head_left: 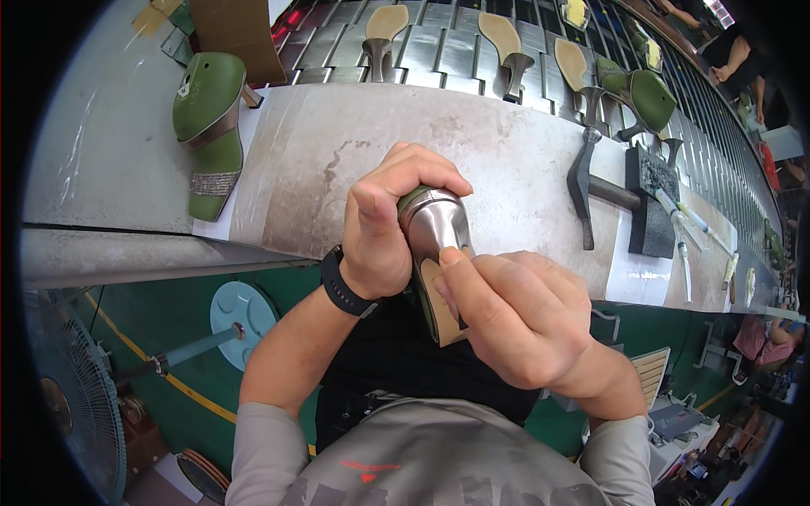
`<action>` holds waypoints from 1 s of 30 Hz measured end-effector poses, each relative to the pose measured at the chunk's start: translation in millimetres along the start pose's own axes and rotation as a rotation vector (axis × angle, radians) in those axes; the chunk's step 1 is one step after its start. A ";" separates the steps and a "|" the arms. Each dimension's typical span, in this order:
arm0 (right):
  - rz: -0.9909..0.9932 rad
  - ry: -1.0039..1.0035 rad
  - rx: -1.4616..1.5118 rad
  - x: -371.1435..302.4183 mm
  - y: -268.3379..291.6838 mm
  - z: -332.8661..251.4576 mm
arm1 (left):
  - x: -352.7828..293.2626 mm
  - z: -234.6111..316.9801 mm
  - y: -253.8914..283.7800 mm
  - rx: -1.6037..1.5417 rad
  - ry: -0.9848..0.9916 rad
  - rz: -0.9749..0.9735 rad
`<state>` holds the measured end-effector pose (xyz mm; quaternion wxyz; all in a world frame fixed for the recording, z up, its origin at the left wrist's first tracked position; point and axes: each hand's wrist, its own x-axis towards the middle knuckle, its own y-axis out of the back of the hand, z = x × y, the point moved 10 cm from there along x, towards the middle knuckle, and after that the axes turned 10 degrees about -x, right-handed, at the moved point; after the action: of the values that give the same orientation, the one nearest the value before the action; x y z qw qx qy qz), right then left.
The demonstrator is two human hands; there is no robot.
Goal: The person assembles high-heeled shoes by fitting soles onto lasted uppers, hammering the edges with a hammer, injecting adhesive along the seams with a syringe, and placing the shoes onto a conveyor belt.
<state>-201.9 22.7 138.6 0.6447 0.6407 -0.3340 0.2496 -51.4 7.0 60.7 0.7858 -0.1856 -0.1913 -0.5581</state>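
Over the near edge of the worktable I hold a high-heeled shoe on a green last. It has a shiny bronze-coloured part and a tan sole. My left hand, with a black watch on its wrist, is wrapped round the green side of the shoe. My right hand is closed, its thumb pressed at the bronze part and the sole. A small dark bit shows under its fingers; I cannot make out what it is. Another green shoe last with a glittery strap lies at the left of the table.
On the right of the worktable lie a hammer, a black block and several syringes. Beyond, a slatted metal conveyor carries tan soles with heels and a green last. A fan stands lower left.
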 end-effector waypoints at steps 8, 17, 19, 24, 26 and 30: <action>0.014 0.071 -0.069 1.9 -7.9 0.0 | 3.1 -13.2 -3.5 0.018 0.140 -0.083; -0.091 -0.225 0.035 31.2 -35.2 74.9 | 41.5 -54.1 4.5 -0.209 0.255 -0.079; -0.110 -0.217 0.017 33.5 -37.2 73.2 | 43.8 -54.0 5.7 -0.092 0.174 -0.124; -0.127 -0.208 -0.057 27.8 -37.5 62.4 | 34.0 -58.3 -1.1 -0.249 0.227 -0.144; -0.127 -0.187 -0.055 25.2 -37.0 59.8 | 32.4 -56.3 -1.7 -0.277 0.199 -0.136; -0.106 -0.229 0.076 12.9 -36.5 75.8 | 38.0 -48.7 -1.7 -0.127 0.146 -0.142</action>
<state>-174.5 -56.0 120.8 0.5900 0.7058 -0.3612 0.1528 -36.9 -48.7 38.4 0.7428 -0.1799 -0.1104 -0.6354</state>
